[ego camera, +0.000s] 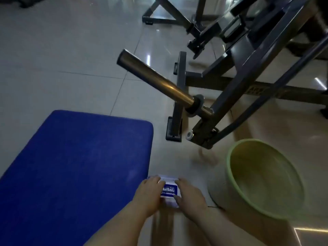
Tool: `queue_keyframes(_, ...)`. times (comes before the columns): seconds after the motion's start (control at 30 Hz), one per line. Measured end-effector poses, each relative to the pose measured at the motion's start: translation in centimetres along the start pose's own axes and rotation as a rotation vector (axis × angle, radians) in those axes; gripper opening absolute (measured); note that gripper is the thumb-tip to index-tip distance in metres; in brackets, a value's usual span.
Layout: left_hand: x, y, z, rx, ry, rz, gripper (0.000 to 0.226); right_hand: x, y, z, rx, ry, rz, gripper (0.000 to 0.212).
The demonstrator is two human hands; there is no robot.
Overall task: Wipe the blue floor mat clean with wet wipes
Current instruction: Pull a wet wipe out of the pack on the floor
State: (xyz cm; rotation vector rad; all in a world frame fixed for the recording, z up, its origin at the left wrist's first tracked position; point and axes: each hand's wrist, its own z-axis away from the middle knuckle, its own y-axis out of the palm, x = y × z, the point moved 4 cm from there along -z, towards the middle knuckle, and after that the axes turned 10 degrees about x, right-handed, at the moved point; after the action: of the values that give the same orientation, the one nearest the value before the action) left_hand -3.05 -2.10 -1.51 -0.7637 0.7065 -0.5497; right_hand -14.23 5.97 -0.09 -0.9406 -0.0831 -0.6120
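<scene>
Both hands — left (pixel 150 193), right (pixel 190 195) — gripped the wipes pack (pixel 169 189) on the floor | mat (pixel 74 166) just left, nearer the left hand

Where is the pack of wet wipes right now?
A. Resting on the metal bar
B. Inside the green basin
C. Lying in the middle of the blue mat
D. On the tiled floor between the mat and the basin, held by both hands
D: the pack of wet wipes sits on the floor tiles between the blue mat and the green basin, with the left hand and right hand holding its sides.
</scene>
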Motion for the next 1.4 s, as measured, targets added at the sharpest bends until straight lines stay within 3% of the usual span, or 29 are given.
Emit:
queue_keyframes(0.2, 1.5, 5.4, -7.8, 0.094, 0.009, -0.186, 0.046, -3.6, 5.1, -6.9, 0.005, 0.002, 0.059, 0.064)
queue_keyframes(0.33, 2.2, 8.1, -10.5, 0.121, -0.025, -0.199, 0.067, -5.3, 7.9, -9.4, 0.028, -0.016, 0.010, 0.082)
queue_keyframes(0.57, 2.9, 9.1, -11.1, 0.087, 0.029, -0.206, 0.056, -6.4, 10.0, -10.5, -0.037, -0.019, 0.001, 0.071)
queue_keyframes(0.83, 3.6, 7.8, -11.3, 0.160, 0.102, -0.093, 0.036, -6.3, 8.7, -11.1, -0.010, -0.052, 0.055, 0.053)
queue_keyframes(1.1, 3.1, 9.5, -10.4, 0.000, 0.067, -0.081, 0.060, -6.6, 10.5, -10.5, -0.152, -0.049, -0.089, 0.065)
queue_keyframes(1.2, 2.9, 9.9, -10.4, -0.046, 0.037, -0.103, 0.052, -6.5, 11.5, -10.3, -0.191, -0.026, -0.135, 0.071)
queue_keyframes(1.4, 2.6, 9.2, -10.5, 0.059, 0.054, -0.144, 0.054, -7.4, 12.0, -10.4, -0.194, 0.017, -0.213, 0.082)
